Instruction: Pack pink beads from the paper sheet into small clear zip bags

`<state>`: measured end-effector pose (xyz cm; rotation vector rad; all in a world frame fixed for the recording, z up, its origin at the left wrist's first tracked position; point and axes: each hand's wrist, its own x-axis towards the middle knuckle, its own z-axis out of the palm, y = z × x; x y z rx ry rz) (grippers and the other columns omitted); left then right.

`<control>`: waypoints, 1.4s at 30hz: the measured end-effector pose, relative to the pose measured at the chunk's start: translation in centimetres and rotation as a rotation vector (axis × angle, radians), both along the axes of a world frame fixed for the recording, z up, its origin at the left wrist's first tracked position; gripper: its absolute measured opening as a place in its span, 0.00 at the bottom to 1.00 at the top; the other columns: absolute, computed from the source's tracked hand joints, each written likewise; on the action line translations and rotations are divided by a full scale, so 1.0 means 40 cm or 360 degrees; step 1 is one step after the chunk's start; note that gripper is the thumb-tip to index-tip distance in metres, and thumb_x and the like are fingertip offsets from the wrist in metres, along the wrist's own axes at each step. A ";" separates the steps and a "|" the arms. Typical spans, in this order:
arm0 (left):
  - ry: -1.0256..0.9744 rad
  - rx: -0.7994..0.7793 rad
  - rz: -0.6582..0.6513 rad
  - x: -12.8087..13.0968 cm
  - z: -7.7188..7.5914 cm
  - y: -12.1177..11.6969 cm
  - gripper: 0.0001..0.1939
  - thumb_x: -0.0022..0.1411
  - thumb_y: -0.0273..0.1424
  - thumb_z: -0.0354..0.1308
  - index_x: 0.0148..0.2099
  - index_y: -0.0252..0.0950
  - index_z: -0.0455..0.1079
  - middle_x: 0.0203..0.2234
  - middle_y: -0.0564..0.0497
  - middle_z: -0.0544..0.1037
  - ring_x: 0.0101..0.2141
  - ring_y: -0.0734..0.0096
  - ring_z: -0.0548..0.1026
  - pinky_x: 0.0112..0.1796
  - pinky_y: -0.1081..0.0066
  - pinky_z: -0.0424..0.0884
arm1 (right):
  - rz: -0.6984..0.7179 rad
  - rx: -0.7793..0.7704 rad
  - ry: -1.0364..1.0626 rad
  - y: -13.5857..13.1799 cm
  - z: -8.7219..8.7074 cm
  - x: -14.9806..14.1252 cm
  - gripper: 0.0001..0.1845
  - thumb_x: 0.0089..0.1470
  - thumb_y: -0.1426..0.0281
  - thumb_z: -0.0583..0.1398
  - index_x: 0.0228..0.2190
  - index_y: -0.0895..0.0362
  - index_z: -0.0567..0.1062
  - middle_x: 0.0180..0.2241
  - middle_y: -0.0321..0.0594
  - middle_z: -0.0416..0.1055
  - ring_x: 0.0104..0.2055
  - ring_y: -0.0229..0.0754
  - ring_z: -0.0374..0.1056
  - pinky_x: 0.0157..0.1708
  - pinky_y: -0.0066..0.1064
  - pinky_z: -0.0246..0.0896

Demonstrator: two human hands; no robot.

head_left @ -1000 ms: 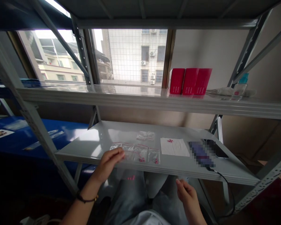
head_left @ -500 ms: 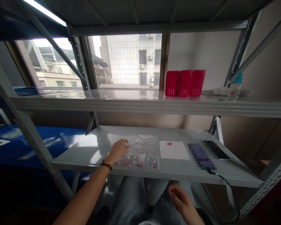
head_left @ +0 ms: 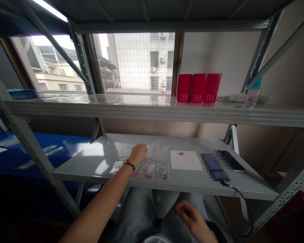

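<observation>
My left hand (head_left: 139,152) reaches over the lower shelf with its fingers closed on the near edge of a clear plastic zip bag (head_left: 155,145). That bag looks tilted and smeared, with nothing visible inside. Under and beside my left wrist lies a row of clear zip bags (head_left: 149,167) holding small pink-red pieces, partly hidden by the arm. Above my lap, in front of the shelf edge, my right hand (head_left: 191,217) is curled, thumb against the fingers; whatever it may hold is too small to make out.
A white paper sheet (head_left: 190,163) with several small pink pieces (head_left: 180,153) lies right of the bags. Farther right are a pixelated device (head_left: 215,167) with a cable and a dark phone (head_left: 233,161). Red boxes (head_left: 199,87) and a blue-capped bottle (head_left: 254,92) stand on the upper shelf.
My left hand has moved right and away from me, from the row of bags to the separate bag, and closed on it. My right hand stays curled above my lap.
</observation>
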<state>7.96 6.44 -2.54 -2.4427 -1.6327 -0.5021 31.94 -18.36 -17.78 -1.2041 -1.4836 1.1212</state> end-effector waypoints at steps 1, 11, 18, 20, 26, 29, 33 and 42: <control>-0.0041 0.0049 0.0025 -0.001 0.009 -0.029 0.13 0.68 0.23 0.51 0.41 0.31 0.78 0.34 0.38 0.82 0.38 0.54 0.80 0.41 0.62 0.73 | -0.0008 0.0013 -0.0016 0.000 0.004 0.000 0.20 0.64 0.52 0.57 0.33 0.56 0.73 0.29 0.35 0.65 0.31 0.40 0.59 0.32 0.31 0.54; -0.0562 0.0053 -0.0873 0.028 -0.243 -0.553 0.16 0.68 0.23 0.52 0.52 0.44 0.74 0.32 0.48 0.81 0.36 0.59 0.79 0.40 0.63 0.76 | -0.0197 0.0662 -0.0162 -0.081 0.028 -0.051 0.16 0.68 0.60 0.56 0.33 0.54 0.78 0.31 0.42 0.74 0.34 0.45 0.69 0.35 0.34 0.65; -0.0653 -0.0447 -0.0658 0.025 -0.369 -0.565 0.10 0.60 0.22 0.58 0.35 0.43 0.74 0.29 0.48 0.81 0.33 0.59 0.80 0.34 0.65 0.74 | 0.0218 0.1070 -0.0702 -0.070 -0.002 -0.091 0.18 0.67 0.72 0.51 0.47 0.50 0.78 0.45 0.46 0.79 0.39 0.43 0.78 0.38 0.30 0.72; -0.0711 -0.0435 -0.0592 0.019 -0.353 -0.559 0.11 0.63 0.22 0.54 0.36 0.44 0.74 0.30 0.48 0.81 0.33 0.61 0.80 0.34 0.66 0.73 | 0.0278 0.1078 -0.0785 -0.055 -0.010 -0.086 0.21 0.65 0.75 0.49 0.51 0.52 0.77 0.49 0.47 0.78 0.42 0.43 0.78 0.40 0.29 0.73; -0.0782 -0.0404 -0.0551 0.012 -0.337 -0.573 0.14 0.66 0.24 0.51 0.43 0.46 0.75 0.33 0.48 0.82 0.36 0.60 0.81 0.38 0.66 0.76 | 0.0239 0.1204 -0.1104 -0.033 -0.054 -0.085 0.23 0.65 0.75 0.51 0.58 0.55 0.73 0.52 0.49 0.76 0.47 0.47 0.76 0.46 0.34 0.75; -0.0790 -0.0455 -0.0562 0.019 -0.352 -0.580 0.15 0.65 0.24 0.51 0.46 0.48 0.75 0.35 0.48 0.83 0.37 0.59 0.81 0.40 0.64 0.77 | 0.0175 0.1247 -0.1202 -0.030 -0.085 -0.104 0.22 0.63 0.76 0.54 0.56 0.55 0.73 0.51 0.49 0.77 0.42 0.48 0.74 0.41 0.35 0.76; -0.0855 -0.0491 -0.0623 0.024 -0.358 -0.601 0.17 0.65 0.23 0.51 0.49 0.47 0.74 0.40 0.48 0.84 0.41 0.59 0.82 0.43 0.63 0.77 | 0.0066 0.1115 -0.1366 -0.033 -0.103 -0.121 0.26 0.53 0.80 0.59 0.53 0.53 0.75 0.51 0.48 0.76 0.42 0.50 0.73 0.40 0.38 0.76; -0.0455 -0.0070 -0.0403 0.056 0.034 -0.223 0.14 0.74 0.27 0.50 0.56 0.37 0.73 0.52 0.44 0.77 0.53 0.58 0.74 0.56 0.59 0.71 | 0.0253 0.0733 -0.1395 -0.060 0.003 -0.058 0.41 0.46 0.87 0.58 0.58 0.44 0.74 0.65 0.45 0.65 0.58 0.52 0.69 0.57 0.43 0.68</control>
